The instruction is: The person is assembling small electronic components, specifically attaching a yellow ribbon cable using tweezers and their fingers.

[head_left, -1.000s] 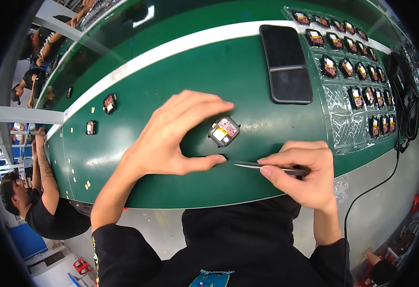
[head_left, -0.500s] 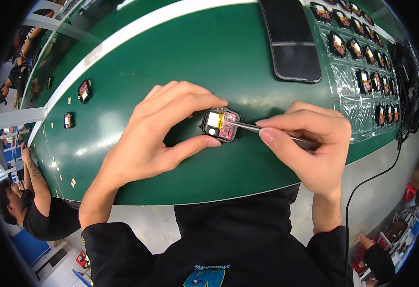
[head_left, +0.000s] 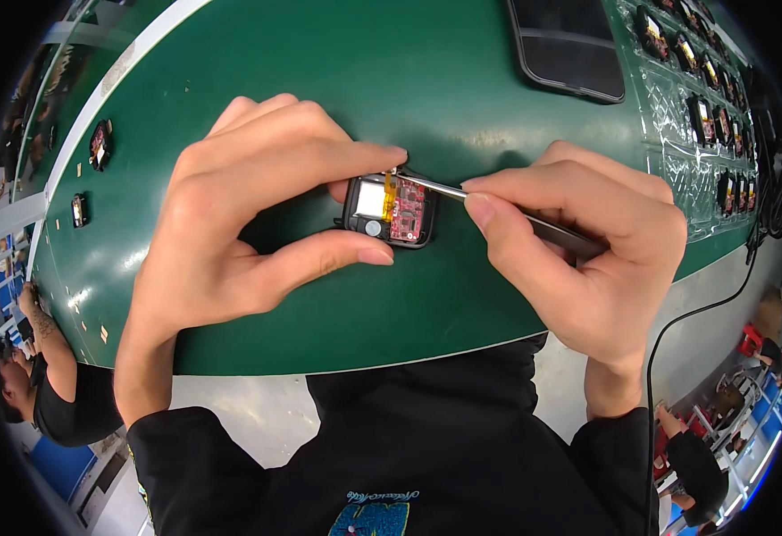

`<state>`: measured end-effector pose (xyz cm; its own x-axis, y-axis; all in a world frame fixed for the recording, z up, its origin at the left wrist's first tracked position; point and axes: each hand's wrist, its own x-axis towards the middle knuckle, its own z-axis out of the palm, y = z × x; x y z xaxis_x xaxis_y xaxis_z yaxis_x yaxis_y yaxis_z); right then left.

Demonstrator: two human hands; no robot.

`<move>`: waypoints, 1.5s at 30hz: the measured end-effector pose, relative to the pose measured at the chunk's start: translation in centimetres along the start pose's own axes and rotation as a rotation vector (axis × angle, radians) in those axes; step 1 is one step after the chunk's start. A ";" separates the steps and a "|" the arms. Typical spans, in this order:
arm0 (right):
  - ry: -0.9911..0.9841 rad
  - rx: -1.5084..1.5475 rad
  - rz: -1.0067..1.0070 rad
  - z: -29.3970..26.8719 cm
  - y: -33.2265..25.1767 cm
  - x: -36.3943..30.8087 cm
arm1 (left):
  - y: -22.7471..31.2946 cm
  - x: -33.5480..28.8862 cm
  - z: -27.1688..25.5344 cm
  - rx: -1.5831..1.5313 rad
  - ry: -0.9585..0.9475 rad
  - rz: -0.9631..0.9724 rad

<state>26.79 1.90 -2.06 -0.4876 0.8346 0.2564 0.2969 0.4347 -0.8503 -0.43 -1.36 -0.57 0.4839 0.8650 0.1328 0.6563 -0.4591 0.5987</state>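
Observation:
A small black watch-like case (head_left: pixel 348 214) lies with its inside facing up, between the thumb and forefinger of my left hand (head_left: pixel 239 214). In it I see a red circuit board (head_left: pixel 410 210), a white rectangular part (head_left: pixel 371 198), yellow tape (head_left: pixel 388 198) and a silvery disc (head_left: pixel 373 228). My left forefinger reaches the case's upper edge and the thumb lies along its lower edge. My right hand (head_left: pixel 587 241) grips metal tweezers (head_left: pixel 440 187). Their tips meet the case's upper edge beside my left fingertip; whether they pinch anything is too small to tell.
A flat black slab (head_left: pixel 565 45) lies at the far side of the green table (head_left: pixel 462 304). Clear plastic trays (head_left: pixel 663 134) with several similar open cases stand at right, near black cables (head_left: pixel 770 179). Two units (head_left: pixel 100 145) and tan scraps lie at left, near another person (head_left: pixel 65 384).
The tweezer tips have moved from the middle of the circuit board to the case's upper edge, by my left forefinger. The case sits farther left in view and is slightly turned; the whole view has shifted.

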 end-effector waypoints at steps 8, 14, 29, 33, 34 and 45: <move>0.014 -0.050 -0.048 -0.2 0.0 -0.2 | 0.1 -0.2 0.0 -0.018 0.028 -0.027; 0.111 -0.163 -0.218 0.4 0.5 -0.6 | 0.2 0.1 0.0 -0.019 0.033 -0.036; 0.074 -0.124 -0.296 0.5 0.8 -0.4 | -1.2 0.3 -0.7 -0.036 -0.053 0.035; -0.028 -0.093 -0.182 -0.2 0.2 -0.2 | -1.7 0.3 -0.8 -0.050 -0.076 0.120; -0.044 -0.080 -0.182 -0.2 0.3 -0.2 | -1.7 0.3 -0.8 -0.051 -0.078 0.119; -0.053 -0.075 -0.141 -0.2 0.1 -0.1 | -1.6 0.4 -1.0 -0.057 -0.099 0.100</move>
<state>27.03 1.94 -2.08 -0.5709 0.7454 0.3442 0.2822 0.5719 -0.7703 -1.85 -0.13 -0.72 0.6014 0.7903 0.1172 0.5695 -0.5269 0.6309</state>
